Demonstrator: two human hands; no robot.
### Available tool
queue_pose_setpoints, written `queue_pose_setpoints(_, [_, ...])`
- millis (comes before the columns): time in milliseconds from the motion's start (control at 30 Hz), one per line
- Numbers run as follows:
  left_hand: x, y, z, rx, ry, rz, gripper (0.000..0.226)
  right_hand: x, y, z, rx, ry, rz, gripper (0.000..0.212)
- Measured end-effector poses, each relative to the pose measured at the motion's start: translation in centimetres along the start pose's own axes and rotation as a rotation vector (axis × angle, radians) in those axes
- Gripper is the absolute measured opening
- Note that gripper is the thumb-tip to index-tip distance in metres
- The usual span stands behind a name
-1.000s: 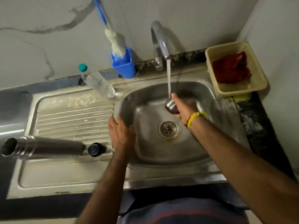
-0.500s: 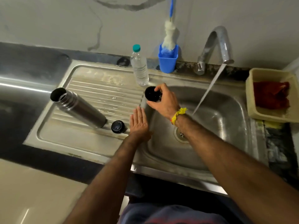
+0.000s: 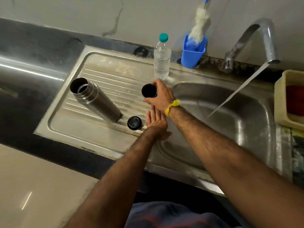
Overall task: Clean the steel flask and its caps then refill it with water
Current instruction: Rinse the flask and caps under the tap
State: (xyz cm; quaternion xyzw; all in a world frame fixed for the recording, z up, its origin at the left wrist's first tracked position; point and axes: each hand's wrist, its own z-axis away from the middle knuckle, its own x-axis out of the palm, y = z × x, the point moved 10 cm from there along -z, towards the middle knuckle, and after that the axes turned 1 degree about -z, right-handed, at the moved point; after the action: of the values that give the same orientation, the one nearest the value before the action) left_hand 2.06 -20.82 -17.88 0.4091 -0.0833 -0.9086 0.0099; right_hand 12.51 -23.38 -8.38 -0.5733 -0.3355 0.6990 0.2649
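A pale marbled wall backs a steel sink unit set in a dark tabletop (image 3: 49, 145), the tap (image 3: 263, 35) running a slanted stream into the basin (image 3: 238, 129). On the ribbed drainboard (image 3: 102, 76) the steel flask (image 3: 94, 99) lies on its side, its long axis running from the open mouth at the far left toward its base at the near right. The base is close to a small black inner cap (image 3: 134, 123). The right hand (image 3: 162, 96) pinches the steel outer cap (image 3: 149, 91) with curled fingers, mouth up, low over the drainboard's right edge. The left hand (image 3: 155, 124) rests flat with fingers spread straight, just beside the inner cap. I'd judge the flask lies left of both hands, the left one nearer. A water bottle (image 3: 162, 60), blue brush holder (image 3: 193, 51) and yellow basket (image 3: 279, 99) stand behind and right.
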Motion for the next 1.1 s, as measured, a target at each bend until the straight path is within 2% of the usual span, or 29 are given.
queue_pose_setpoints(167, [0.1,0.2,0.0,-0.009,0.009,-0.018,0.115,-1.1,0.9,1.0,0.044,0.057,-0.062,0.078])
queue_pose_setpoints(400, [-0.5,0.4,0.8,0.005,0.088,0.028,0.123,-4.6,4.3,5.8,0.168,0.293,-0.181,0.041])
queue_pose_setpoints(633, [-1.0,0.6,1.3,-0.016,0.118,0.037,0.107,-8.8,10.6,12.8,0.341,0.429,-0.182,0.024])
queue_pose_setpoints(800, [-3.7,2.3,2.0,-0.093,0.185,0.140,0.080,-12.7,13.2,16.0,0.396,0.532,-0.203,0.019])
queue_pose_setpoints(900, [-7.2,6.2,2.1,0.058,0.355,0.244,0.069,-14.2,14.4,17.7,0.400,0.596,-0.237,0.012])
queue_pose_setpoints(967, [-10.1,9.4,2.2,0.196,0.439,0.462,0.056,-15.6,15.2,19.0,0.394,0.648,-0.245,0.006])
queue_pose_setpoints(1033, [-13.0,12.0,1.5,0.276,0.482,0.637,0.043,-17.0,16.0,20.2,0.392,0.695,-0.238,0.004])
queue_pose_setpoints(1100, [-15.6,15.0,0.0,0.341,0.468,0.742,0.042,-19.0,16.7,21.2,0.403,0.739,-0.218,0.006])
